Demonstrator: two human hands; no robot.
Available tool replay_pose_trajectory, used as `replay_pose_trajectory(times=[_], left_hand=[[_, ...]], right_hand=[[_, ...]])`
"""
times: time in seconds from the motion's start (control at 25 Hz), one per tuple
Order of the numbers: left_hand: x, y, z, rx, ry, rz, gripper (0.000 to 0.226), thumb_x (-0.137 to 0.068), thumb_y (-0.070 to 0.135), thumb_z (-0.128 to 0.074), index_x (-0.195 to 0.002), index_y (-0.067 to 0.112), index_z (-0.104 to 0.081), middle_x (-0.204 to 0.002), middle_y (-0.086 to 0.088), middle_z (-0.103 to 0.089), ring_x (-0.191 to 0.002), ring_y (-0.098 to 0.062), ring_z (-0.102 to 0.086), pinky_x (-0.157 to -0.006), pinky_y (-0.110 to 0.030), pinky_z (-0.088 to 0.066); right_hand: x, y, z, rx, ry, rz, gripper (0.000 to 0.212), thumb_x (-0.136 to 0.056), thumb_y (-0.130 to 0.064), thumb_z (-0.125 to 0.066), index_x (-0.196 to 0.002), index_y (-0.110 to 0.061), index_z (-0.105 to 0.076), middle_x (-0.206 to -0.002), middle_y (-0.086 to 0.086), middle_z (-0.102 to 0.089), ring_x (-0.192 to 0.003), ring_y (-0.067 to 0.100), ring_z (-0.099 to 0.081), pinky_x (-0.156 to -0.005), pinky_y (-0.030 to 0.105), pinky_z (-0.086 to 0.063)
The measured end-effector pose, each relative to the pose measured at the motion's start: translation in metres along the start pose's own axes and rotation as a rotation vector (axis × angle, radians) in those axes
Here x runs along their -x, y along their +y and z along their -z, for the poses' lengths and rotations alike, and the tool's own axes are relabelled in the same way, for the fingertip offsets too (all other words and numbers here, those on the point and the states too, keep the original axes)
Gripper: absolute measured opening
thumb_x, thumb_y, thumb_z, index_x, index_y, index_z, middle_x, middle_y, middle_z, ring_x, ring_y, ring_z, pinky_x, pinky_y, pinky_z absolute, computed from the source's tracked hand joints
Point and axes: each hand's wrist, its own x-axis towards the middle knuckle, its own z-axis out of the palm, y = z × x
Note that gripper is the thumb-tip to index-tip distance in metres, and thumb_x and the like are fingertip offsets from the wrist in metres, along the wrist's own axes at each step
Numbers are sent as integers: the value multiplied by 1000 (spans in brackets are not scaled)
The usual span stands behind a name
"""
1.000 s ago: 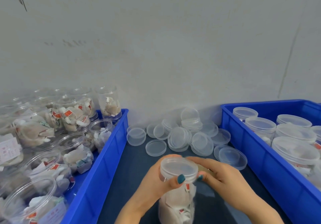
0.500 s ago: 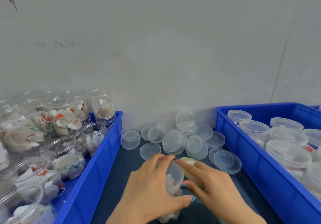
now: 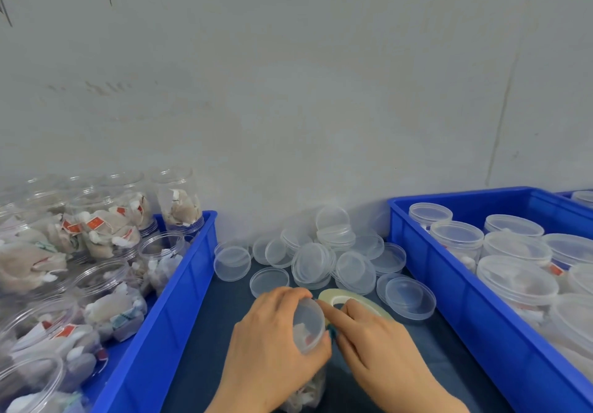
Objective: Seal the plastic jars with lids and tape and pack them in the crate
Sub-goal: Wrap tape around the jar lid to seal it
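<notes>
Left hand (image 3: 272, 351) clenches a clear plastic jar (image 3: 306, 391), tilted over the dark mat (image 3: 205, 332), its smooth round lid (image 3: 309, 321) on and facing right; right hand (image 3: 382, 348) grasps a thin ring of pale yellowish tape (image 3: 340, 297) just beside the lid, index fingertip at the rim; loose clear lids (image 3: 321, 258) lie heaped behind; glossy blue left crate (image 3: 179, 284) holds open jars of papery sachets with red tags, print too small to read; right crate (image 3: 449, 287) holds lidded jars; black scrawl on the wall (image 3: 288, 92) is illegible.
</notes>
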Motion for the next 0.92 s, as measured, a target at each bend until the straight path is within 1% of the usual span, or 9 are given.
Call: replay_pose_trajectory(times=[0.08, 0.12, 0.2, 0.24, 0.32, 0.56, 0.68, 0.8, 0.92], left_hand=[[-3, 5, -4, -25, 5, 13, 68, -64, 76, -31, -126, 48, -40, -122, 34, -41, -116, 9, -39, -77, -12, -30], [-5, 6, -5, -31, 6, 18, 65, -67, 75, -35, -126, 48, -41, -123, 33, -42, -115, 9, -39, -77, -12, -30], [-7, 6, -8, -42, 11, 27, 65, -67, 74, -39, -126, 47, -41, -123, 31, -43, -114, 8, -39, -77, -11, -30], [-8, 5, -9, -44, 16, 36, 66, -66, 75, -38, -125, 47, -41, -122, 31, -44, -113, 8, -40, -77, -11, -30], [-8, 4, -9, -39, 30, 48, 68, -63, 74, -36, -124, 46, -43, -120, 30, -46, -111, 7, -41, -76, -12, -30], [-14, 0, -7, -30, 39, 62, 75, -57, 75, -31, -125, 46, -43, -123, 28, -47, -114, 5, -42, -77, -15, -30], [-17, -4, -7, -23, 41, 72, 77, -56, 76, -31, -126, 46, -42, -125, 28, -47, -116, 4, -43, -79, -16, -31], [-17, -6, -7, -19, 36, 84, 76, -58, 75, -35, -127, 45, -44, -127, 27, -49, -118, 3, -44, -82, -16, -33], [-21, -6, -5, -9, 36, 79, 67, -65, 70, -48, -127, 44, -45, -127, 26, -49, -119, 3, -44, -87, -17, -37]], right_hand=[[-2, -4, -3, 78, 51, -40, 53, -96, -37, -35, -144, -58, -26, -94, -14, -45, -78, 6, -45, -60, 25, -36], [-3, -6, -4, 110, 68, -53, 51, -93, -36, -42, -140, -54, -38, -87, -13, -45, -69, 5, -46, -54, 23, -35], [-4, -10, -7, 124, 144, -39, 45, -80, -32, -59, -124, -44, -61, -72, -12, -47, -52, 6, -47, -42, 21, -29], [-6, -12, -7, 146, 163, -37, 43, -76, -31, -61, -117, -41, -65, -68, -11, -48, -47, 7, -48, -39, 19, -24], [-10, -17, -6, 162, 184, -61, 41, -73, -32, -56, -112, -39, -66, -68, -10, -51, -45, 7, -50, -40, 16, -17], [-17, -22, -9, 221, 163, -158, 47, -74, -29, -68, -120, -37, -63, -83, -5, -60, -51, 17, -59, -42, 26, -34], [-23, -26, -11, 303, 147, -164, 55, -54, -24, -85, -107, -29, -72, -72, -3, -60, -40, 15, -53, -36, 24, -35], [-31, -26, -12, 327, 150, -177, 63, -41, -19, -90, -102, -25, -76, -67, 0, -62, -35, 15, -50, -34, 23, -33], [-36, -28, -19, 330, 114, -201, 63, -50, -20, -88, -110, -25, -73, -74, 2, -64, -41, 16, -56, -37, 24, -35]])
